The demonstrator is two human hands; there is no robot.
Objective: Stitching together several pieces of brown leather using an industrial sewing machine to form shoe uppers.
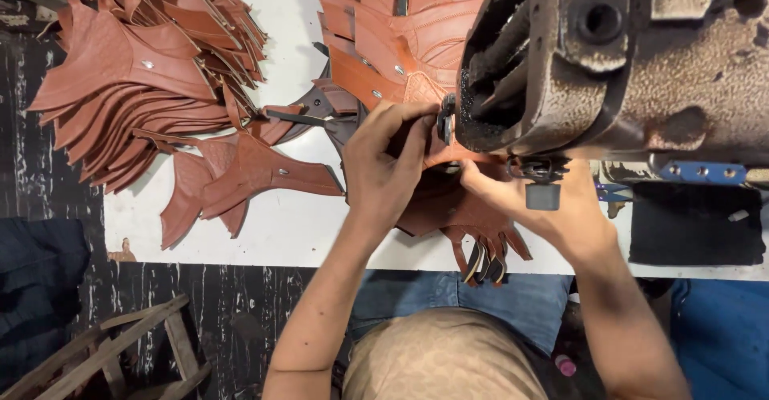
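One head-worn view, looking straight down from close above the white table (272, 224); the rusty machine (641, 56) looms nearest the lens, filling the upper right corner.

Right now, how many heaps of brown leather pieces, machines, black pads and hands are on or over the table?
Heaps of brown leather pieces: 3 (left heap, top heap, pieces at the hands)
Rusty machine: 1
Black pad: 1
Hands: 2 (left hand, right hand)
Total: 7

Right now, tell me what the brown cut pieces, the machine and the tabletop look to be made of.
Brown cut pieces: probably leather or imitation leather, matte, embossed grain, small metal studs. Machine: cast metal, pitted, rusty-brown and grimy. Tabletop: smooth white board, maybe laminate, chipped at the front edge.
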